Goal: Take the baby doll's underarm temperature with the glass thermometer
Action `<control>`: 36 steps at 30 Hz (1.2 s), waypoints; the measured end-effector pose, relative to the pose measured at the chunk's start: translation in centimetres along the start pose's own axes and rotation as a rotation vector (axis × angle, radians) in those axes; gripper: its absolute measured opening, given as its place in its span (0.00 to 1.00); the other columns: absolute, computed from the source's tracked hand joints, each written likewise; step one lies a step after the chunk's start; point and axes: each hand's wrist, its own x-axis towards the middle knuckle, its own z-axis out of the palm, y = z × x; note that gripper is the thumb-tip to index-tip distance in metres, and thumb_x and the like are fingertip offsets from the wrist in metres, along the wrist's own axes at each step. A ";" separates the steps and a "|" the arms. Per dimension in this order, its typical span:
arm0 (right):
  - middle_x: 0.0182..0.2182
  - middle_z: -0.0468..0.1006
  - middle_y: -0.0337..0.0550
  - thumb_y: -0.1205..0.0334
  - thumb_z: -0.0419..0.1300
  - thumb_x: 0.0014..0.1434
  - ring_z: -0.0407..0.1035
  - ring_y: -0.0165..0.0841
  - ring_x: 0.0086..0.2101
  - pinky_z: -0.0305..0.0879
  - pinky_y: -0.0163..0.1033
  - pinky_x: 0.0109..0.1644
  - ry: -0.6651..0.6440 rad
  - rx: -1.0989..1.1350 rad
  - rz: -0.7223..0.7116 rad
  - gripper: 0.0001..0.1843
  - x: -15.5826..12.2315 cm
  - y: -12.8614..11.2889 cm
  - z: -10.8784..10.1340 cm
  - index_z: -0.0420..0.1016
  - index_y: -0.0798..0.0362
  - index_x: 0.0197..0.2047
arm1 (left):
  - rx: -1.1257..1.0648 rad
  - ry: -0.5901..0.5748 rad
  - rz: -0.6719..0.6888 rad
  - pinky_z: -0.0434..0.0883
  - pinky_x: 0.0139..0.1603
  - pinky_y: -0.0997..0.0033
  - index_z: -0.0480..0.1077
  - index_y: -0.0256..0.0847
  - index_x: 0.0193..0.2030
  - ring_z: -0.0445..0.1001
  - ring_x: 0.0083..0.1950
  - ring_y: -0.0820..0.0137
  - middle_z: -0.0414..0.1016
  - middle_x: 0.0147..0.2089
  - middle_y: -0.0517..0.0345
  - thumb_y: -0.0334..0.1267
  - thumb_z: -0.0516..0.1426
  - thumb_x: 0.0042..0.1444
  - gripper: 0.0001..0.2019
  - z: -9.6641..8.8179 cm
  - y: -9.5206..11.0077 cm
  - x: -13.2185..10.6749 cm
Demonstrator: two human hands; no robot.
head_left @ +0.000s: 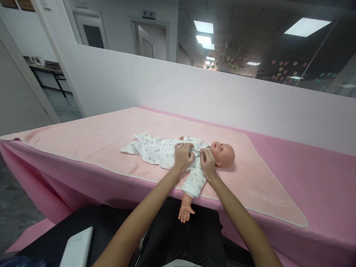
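A baby doll [224, 154] lies on its back on a pale pink blanket [97, 141], head to the right. It wears a white printed romper [155, 150], and one bare arm hangs over the table's near edge. My left hand [183, 155] rests on the doll's chest, fingers curled and pinching the romper fabric. My right hand [208, 161] sits just beside it near the neck, fingers pinched on the romper's collar edge.
The blanket covers a table draped in darker pink cloth [319, 174]. A white partition wall [222, 96] runs behind it. A white flat device [78, 248] lies on my lap at lower left. Doorways [148, 37] show at the back.
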 end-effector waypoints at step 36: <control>0.32 0.73 0.44 0.66 0.47 0.60 0.67 0.32 0.35 0.65 0.38 0.40 -0.011 -0.011 -0.008 0.10 0.0 -0.1 -0.2 0.69 0.53 0.37 | -0.070 0.056 -0.019 0.55 0.51 0.62 0.64 0.43 0.34 0.70 0.35 0.70 0.74 0.32 0.62 0.31 0.47 0.53 0.07 0.2 -0.1 0.1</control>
